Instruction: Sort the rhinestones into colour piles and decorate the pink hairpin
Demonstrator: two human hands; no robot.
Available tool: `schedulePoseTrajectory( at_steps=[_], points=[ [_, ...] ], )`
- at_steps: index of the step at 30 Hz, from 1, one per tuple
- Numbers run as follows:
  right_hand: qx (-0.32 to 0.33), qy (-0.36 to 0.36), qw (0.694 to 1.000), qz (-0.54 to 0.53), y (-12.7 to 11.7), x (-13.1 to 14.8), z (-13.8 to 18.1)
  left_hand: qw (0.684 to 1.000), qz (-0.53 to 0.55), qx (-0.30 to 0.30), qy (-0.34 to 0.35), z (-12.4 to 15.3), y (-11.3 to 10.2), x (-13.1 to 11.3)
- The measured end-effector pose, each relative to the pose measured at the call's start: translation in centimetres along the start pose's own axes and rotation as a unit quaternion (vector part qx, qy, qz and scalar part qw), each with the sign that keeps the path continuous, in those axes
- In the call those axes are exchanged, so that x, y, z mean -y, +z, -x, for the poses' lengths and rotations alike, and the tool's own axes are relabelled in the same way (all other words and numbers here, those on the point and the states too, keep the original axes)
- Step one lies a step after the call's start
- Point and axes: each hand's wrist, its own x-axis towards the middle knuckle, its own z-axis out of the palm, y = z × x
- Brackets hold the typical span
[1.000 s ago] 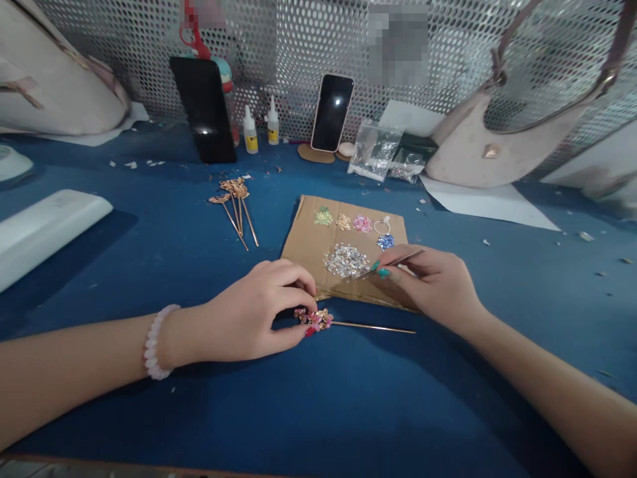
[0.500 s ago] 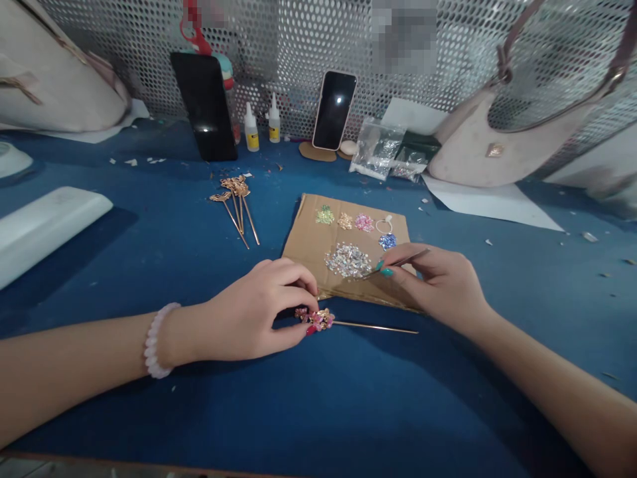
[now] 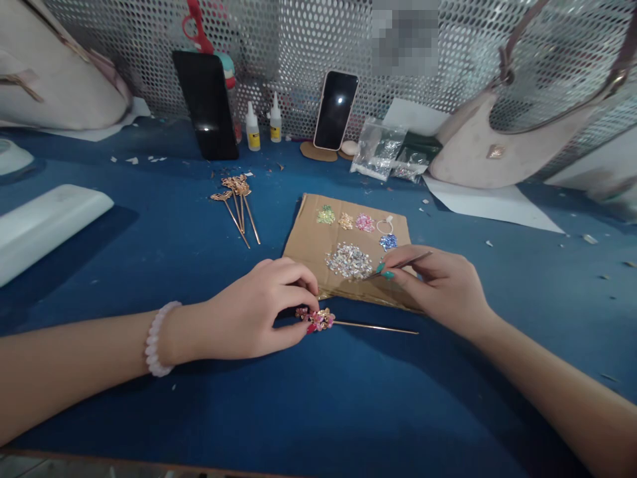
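Observation:
Thumb and fingers of my left hand (image 3: 271, 309) pinch the decorated head of a gold hairpin (image 3: 326, 320), set with pink stones. Its thin shaft points right, low over the blue table. Between the fingertips of my right hand (image 3: 438, 282) is a pair of tweezers (image 3: 405, 261), the tips at the lower right edge of a pile of clear rhinestones (image 3: 350, 261). Whether the tips hold a stone is too small to tell. The pile lies on a cardboard sheet (image 3: 303, 245), below smaller heaps of green stones (image 3: 326, 214), pink stones (image 3: 365, 222) and blue stones (image 3: 388, 241).
Several gold hairpins (image 3: 239, 192) lie at the back left. Behind them stand a black tablet (image 3: 206, 106), two glue bottles (image 3: 253, 129) and a phone (image 3: 336, 109). Plastic bags (image 3: 379, 149) and a handbag (image 3: 497, 143) are at the back right, a white case (image 3: 54, 222) at the left.
Both hands keep nearly the same pose and place. The tweezers' tips remain at the edge of the clear rhinestones, with only a tiny shift of the whole view.

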Motion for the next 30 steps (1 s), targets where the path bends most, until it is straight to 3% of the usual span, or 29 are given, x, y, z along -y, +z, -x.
schedulePoseTrajectory(
  at_steps=[30],
  points=[
    [0.016, -0.045, 0.999, 0.006, -0.48, -0.39, -0.12, 1.000, 0.000, 0.009, -0.009, 0.01, 0.08, 0.08]
  ],
)
